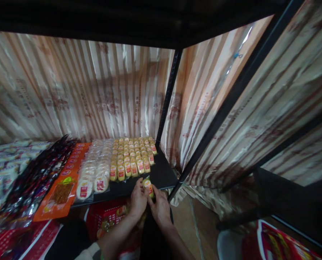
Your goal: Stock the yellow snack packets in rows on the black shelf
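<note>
Between my two hands, just off the front edge of the black shelf (161, 172), is a small yellow snack pack (148, 186) with a red and white label. My left hand (138, 200) grips its left side, and my right hand (160, 209) has fingers on its right and lower side. Behind them, rows of matching yellow packs (134, 167) stand on the shelf. To their left are two rows of round white cakes (101, 180) in clear wrap with red labels.
Orange stick-snack bags (60, 193), dark shiny packs (33, 184) and white packs (4, 173) fill the shelf's left. Below sits a red basket (92, 216) with more packs. A black post (169, 97) rises at the corner, before curtains (117, 86). A red container (261, 240) stands lower right.
</note>
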Demonstrator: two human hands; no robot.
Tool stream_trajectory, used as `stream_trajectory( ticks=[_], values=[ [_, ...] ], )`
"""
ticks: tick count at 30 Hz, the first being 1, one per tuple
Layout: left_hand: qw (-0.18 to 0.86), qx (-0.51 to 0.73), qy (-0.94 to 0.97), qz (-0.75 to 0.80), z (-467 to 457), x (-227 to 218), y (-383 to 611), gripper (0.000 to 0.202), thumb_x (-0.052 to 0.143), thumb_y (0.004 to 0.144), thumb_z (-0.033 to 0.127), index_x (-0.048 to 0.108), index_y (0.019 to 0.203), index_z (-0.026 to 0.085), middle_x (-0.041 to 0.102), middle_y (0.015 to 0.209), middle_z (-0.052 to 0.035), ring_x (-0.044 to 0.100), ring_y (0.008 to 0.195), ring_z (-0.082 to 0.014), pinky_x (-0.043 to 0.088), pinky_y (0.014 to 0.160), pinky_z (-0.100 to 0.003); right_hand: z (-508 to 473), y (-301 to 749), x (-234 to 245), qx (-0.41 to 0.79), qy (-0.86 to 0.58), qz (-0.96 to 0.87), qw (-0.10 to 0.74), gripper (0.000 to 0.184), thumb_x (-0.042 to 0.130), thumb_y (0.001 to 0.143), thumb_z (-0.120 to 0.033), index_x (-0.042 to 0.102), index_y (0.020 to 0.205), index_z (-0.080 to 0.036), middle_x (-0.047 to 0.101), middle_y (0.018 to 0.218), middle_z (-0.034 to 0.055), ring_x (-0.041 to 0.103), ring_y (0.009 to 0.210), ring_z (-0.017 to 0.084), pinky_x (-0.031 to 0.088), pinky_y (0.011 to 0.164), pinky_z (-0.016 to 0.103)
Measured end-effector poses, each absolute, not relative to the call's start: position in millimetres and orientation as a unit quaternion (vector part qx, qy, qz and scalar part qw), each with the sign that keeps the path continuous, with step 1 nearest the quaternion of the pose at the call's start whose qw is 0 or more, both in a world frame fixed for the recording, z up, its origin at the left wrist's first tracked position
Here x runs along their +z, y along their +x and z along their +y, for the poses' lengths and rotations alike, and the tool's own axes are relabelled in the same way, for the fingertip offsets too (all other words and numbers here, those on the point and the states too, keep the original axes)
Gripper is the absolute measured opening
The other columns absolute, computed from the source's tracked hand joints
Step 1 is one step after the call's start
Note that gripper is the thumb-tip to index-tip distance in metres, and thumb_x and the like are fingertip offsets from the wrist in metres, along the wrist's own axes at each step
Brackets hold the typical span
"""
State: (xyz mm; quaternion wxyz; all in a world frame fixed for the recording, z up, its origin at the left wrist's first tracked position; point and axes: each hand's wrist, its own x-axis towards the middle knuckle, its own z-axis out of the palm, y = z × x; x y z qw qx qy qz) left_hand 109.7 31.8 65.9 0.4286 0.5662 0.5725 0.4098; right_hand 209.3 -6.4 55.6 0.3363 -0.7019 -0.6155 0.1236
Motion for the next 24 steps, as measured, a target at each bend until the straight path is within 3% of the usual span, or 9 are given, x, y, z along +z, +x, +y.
stream_trajectory(
  ticks=[8, 16, 24],
  values=[
    [0.432, 0.385, 0.596, 0.557, 61, 71, 150, 0.047, 0.046, 0.081, 0.024, 0.043, 0.126, 0.009, 0.066, 0.102, -0.011, 0.063, 0.086, -0.0165, 0.049, 0.084, -0.029, 26, 248, 49, 0.093, -0.726, -0.586, 0.348, 0.039, 0.045, 0.082, -0.029, 0.061, 0.113, -0.013, 0.067, 0.103, 0.0123, 0.059, 0.096, 0.026, 0.045, 0.088, 0.036],
    [0.466, 0.416, 0.593, 0.508, 92, 63, 180, 0.042, 0.042, 0.083, 0.016, 0.044, 0.125, 0.014, 0.061, 0.116, -0.0132, 0.061, 0.101, -0.0147, 0.048, 0.091, -0.028, 69, 277, 40, 0.082, -0.741, -0.549, 0.378, 0.05, 0.041, 0.082, -0.04, 0.059, 0.115, -0.007, 0.066, 0.101, 0.0158, 0.059, 0.093, 0.027, 0.047, 0.084, 0.037],
    [0.432, 0.358, 0.64, 0.525, 117, 70, 200, 0.038, 0.039, 0.083, 0.016, 0.052, 0.118, 0.011, 0.06, 0.121, -0.0138, 0.056, 0.112, -0.0178, 0.041, 0.102, -0.031, 113, 295, 26, 0.065, -0.747, -0.515, 0.415, 0.05, 0.038, 0.082, -0.043, 0.06, 0.111, -0.009, 0.066, 0.105, 0.0169, 0.059, 0.096, 0.026, 0.046, 0.085, 0.036]
  ],
)
